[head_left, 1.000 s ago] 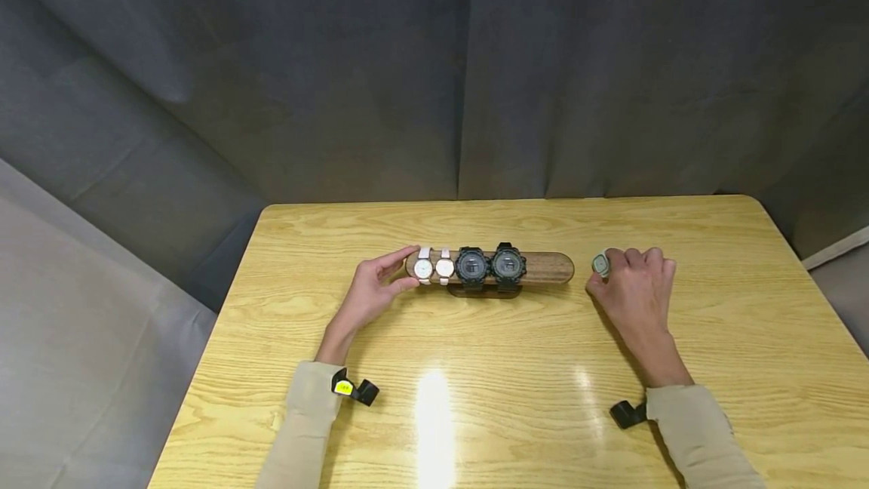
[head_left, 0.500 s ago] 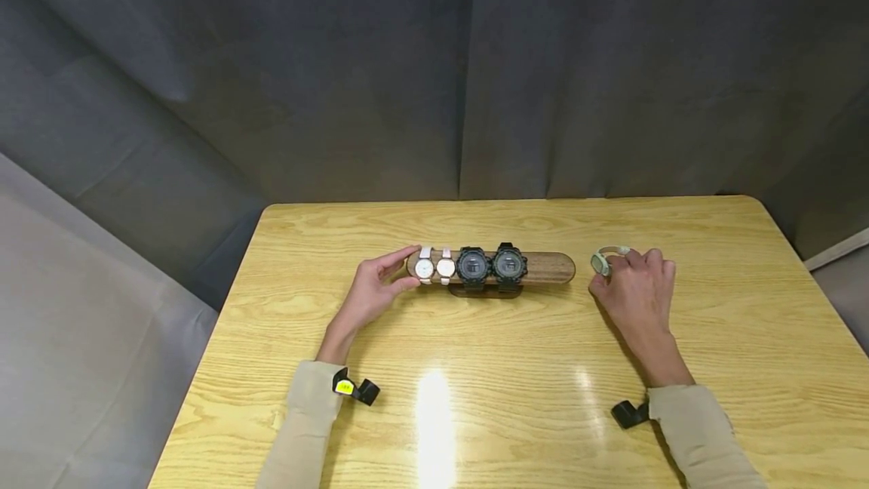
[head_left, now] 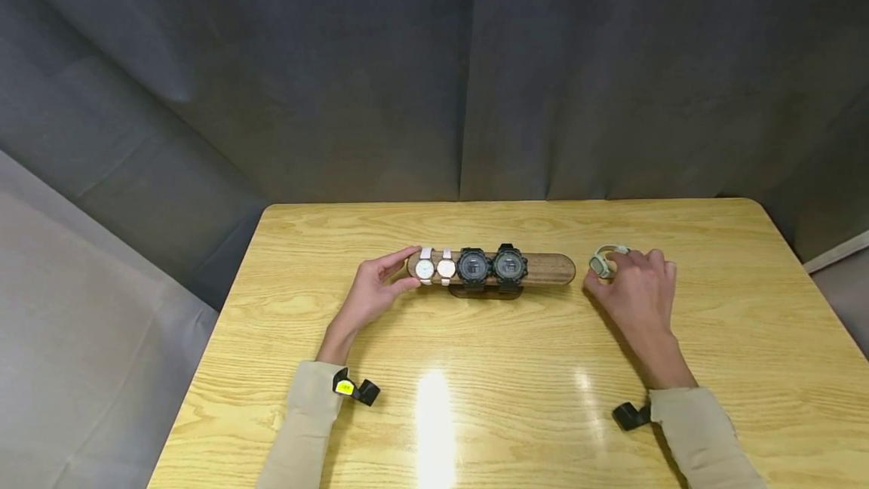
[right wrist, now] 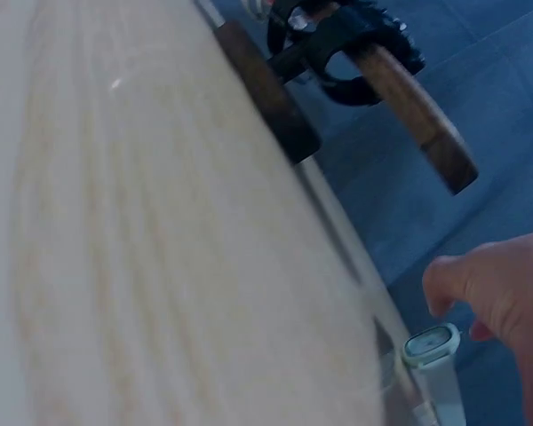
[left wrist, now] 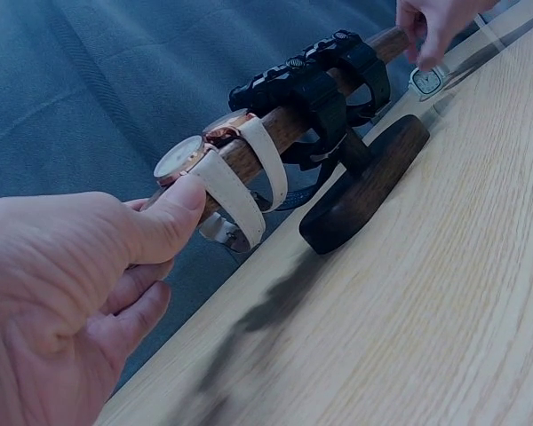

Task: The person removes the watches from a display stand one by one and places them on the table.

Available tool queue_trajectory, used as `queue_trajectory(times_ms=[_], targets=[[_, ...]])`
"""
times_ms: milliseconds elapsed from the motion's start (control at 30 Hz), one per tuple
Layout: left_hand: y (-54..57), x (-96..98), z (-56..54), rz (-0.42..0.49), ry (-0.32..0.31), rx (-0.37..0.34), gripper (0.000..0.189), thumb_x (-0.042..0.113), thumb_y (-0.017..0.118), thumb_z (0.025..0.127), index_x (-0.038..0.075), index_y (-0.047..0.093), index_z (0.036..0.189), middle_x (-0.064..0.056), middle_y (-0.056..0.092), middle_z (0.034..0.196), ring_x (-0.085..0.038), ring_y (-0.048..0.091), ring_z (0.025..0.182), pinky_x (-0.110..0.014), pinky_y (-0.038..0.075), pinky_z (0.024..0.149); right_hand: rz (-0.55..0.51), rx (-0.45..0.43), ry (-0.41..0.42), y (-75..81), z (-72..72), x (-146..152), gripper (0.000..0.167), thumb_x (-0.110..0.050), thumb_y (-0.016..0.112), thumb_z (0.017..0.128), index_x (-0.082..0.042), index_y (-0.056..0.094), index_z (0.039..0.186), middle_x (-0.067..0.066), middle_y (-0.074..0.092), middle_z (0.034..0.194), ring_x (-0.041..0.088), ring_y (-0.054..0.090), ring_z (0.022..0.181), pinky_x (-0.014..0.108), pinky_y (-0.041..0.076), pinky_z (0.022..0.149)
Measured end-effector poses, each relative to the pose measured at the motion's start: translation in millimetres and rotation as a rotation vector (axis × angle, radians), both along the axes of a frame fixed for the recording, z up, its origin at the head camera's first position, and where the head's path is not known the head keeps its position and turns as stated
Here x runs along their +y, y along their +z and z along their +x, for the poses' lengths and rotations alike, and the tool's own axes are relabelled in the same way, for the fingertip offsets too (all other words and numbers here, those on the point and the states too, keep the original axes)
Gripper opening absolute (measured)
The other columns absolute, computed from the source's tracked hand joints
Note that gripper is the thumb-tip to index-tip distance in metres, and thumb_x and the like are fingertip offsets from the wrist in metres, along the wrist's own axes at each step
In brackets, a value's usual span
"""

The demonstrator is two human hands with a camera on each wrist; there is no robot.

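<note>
At the left end of the wooden watch stand [head_left: 551, 269], my left hand [head_left: 372, 287] grips the bar between thumb and fingers, seen up close as the left hand [left wrist: 80, 284] in the left wrist view. The bar carries two watches with white straps, one at the end [head_left: 424, 269] and one beside it [head_left: 446, 269], then two chunky black watches [head_left: 473, 266]. Off the bar's right end, my right hand [head_left: 638, 289] holds a pale green watch [head_left: 600, 266] with a squarish face, its strap looped back toward the fingers. Fingertips on the strap are partly hidden.
The stand's dark wooden foot [left wrist: 364, 186] rests on the light wood table [head_left: 516, 368]. Behind the table's far edge hangs a dark grey curtain [head_left: 339, 96]. Black camera mounts [head_left: 631, 416] sit at both sleeve cuffs.
The pale green watch has turned in my right hand, so its strap loop now shows behind the face. My left hand and the stand stay almost where they were.
</note>
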State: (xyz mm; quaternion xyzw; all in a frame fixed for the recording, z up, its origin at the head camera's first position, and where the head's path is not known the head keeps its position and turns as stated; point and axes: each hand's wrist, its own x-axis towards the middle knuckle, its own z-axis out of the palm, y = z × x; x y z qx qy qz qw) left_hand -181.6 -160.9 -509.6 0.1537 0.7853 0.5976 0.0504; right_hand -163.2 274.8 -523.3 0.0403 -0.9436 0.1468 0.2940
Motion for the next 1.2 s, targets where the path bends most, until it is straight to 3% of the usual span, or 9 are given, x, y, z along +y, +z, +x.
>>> queue_trajectory(times_ms=[167, 333, 433, 567, 733, 867, 1200], targets=[[1.1, 0.6, 1.0, 0.002, 0.004, -0.003, 0.054, 0.011, 0.079, 0.091, 0.020, 0.066, 0.143, -0.006, 0.057, 0.152, -0.030, 0.051, 0.142, -0.040, 0.044, 0.117, -0.166, 0.044, 0.107, 7.9, 0.1, -5, 0.033, -0.016, 0.081, 0.078, 0.004, 0.077, 0.104, 0.013, 0.057, 0.065, 0.029, 0.048, 0.064, 0.048, 0.045, 0.067], [0.9, 0.9, 0.9, 0.004, 0.009, -0.005, 0.054, 0.010, 0.079, 0.091, 0.019, 0.066, 0.142, -0.006, 0.057, 0.152, -0.029, 0.051, 0.142, -0.041, 0.044, 0.117, -0.351, 0.129, 0.215, 10.2, -2.8, -8, 0.034, -0.009, 0.082, 0.078, 0.005, 0.078, 0.108, 0.011, 0.052, 0.064, 0.015, 0.038, 0.061, 0.024, 0.035, 0.062], [0.5, 0.6, 0.8, 0.003, 0.014, -0.008, 0.053, 0.011, 0.079, 0.091, 0.019, 0.066, 0.142, -0.005, 0.057, 0.152, -0.028, 0.051, 0.142, -0.041, 0.043, 0.117, -0.421, 0.155, 0.252, 12.0, -3.0, -10, 0.033, -0.006, 0.080, 0.078, 0.004, 0.078, 0.109, 0.012, 0.053, 0.068, 0.016, 0.040, 0.063, 0.019, 0.032, 0.062], [0.4, 0.6, 1.3, 0.001, 0.015, -0.009, 0.054, 0.011, 0.079, 0.091, 0.020, 0.066, 0.142, -0.005, 0.057, 0.152, -0.028, 0.051, 0.143, -0.040, 0.044, 0.117, -0.478, 0.138, 0.319, 15.8, -1.5, -13, 0.032, -0.005, 0.075, 0.080, 0.005, 0.077, 0.110, 0.012, 0.052, 0.071, 0.020, 0.044, 0.073, 0.023, 0.036, 0.072], [0.0, 0.7, 1.1, -0.001, 0.008, -0.002, 0.054, 0.011, 0.079, 0.091, 0.021, 0.066, 0.142, -0.005, 0.057, 0.153, -0.028, 0.051, 0.142, -0.039, 0.044, 0.117, -0.516, 0.129, 0.409, 19.7, 0.5, -22, 0.034, -0.004, 0.077, 0.078, 0.003, 0.076, 0.111, 0.004, 0.049, 0.073, 0.020, 0.043, 0.079, 0.024, 0.032, 0.085], [-1.5, 0.4, 0.2, 0.003, 0.008, 0.001, 0.053, 0.012, 0.079, 0.091, 0.021, 0.066, 0.142, -0.005, 0.057, 0.152, -0.027, 0.051, 0.142, -0.041, 0.043, 0.117, -0.507, 0.112, 0.469, 21.5, 2.5, -30, 0.040, -0.007, 0.081, 0.075, 0.002, 0.075, 0.113, 0.000, 0.046, 0.075, 0.019, 0.040, 0.080, 0.027, 0.028, 0.088], [-0.6, 0.2, 0.7, -0.005, 0.012, 0.000, 0.054, 0.010, 0.079, 0.091, 0.020, 0.066, 0.143, -0.005, 0.057, 0.152, -0.029, 0.051, 0.142, -0.040, 0.044, 0.117, -0.466, 0.056, 0.530, 21.1, 8.6, -48, 0.054, -0.009, 0.089, 0.068, 0.001, 0.074, 0.120, -0.002, 0.043, 0.077, 0.017, 0.038, 0.080, 0.028, 0.027, 0.074]])
